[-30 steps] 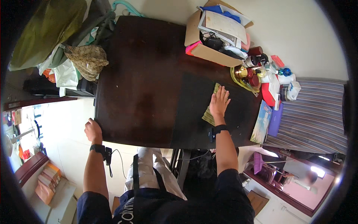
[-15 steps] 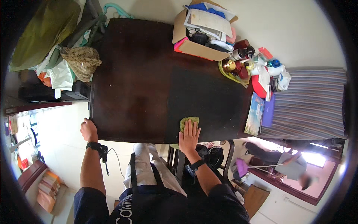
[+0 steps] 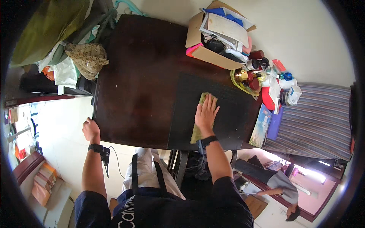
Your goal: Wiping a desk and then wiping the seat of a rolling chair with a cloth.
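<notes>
My right hand (image 3: 206,113) lies flat, fingers slightly spread, on a yellow-green cloth (image 3: 197,133). The cloth is spread lengthwise on a black desk mat (image 3: 228,125), part of it running under my palm and wrist. That mat covers the right front of a dark brown wooden table (image 3: 137,83). At the table's left front corner, my left hand (image 3: 91,130) is closed with its fingers curled, right beside the edge. Whether anything is inside those fingers is hidden.
An open cardboard box (image 3: 215,57) of mixed items stands at the back. Bottles and jars (image 3: 249,78) crowd the right, near a booklet (image 3: 260,125) and a striped surface (image 3: 311,117). Bags (image 3: 87,60) are piled at left. A person (image 3: 281,186) is at the lower right.
My right hand has moved away from me and a little right with the cloth, which now stretches out longer. My left hand stays at the corner. The other person has shifted lower.
</notes>
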Motion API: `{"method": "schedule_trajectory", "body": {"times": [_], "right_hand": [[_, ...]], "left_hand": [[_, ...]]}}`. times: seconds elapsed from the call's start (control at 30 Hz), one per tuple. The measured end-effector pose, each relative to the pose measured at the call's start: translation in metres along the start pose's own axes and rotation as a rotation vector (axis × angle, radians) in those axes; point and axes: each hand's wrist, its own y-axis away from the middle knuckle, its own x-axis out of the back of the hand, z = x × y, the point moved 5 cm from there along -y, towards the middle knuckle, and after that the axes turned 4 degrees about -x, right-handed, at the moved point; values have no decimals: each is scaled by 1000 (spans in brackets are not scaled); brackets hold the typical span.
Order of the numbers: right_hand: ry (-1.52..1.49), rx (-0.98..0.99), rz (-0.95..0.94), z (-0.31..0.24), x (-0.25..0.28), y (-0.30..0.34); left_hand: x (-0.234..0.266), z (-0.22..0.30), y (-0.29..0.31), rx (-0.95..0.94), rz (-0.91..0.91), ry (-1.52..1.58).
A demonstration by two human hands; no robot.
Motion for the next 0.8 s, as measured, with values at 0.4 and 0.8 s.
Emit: {"method": "schedule_trajectory", "body": {"times": [0.4,0.8], "right_hand": [[29,-95,97,9,3,-46],[-67,-84,93,-110,-25,145]], "left_hand": [[-5,6,-1,-38,-20,13],[2,8,4,-116,-142,78]]}}
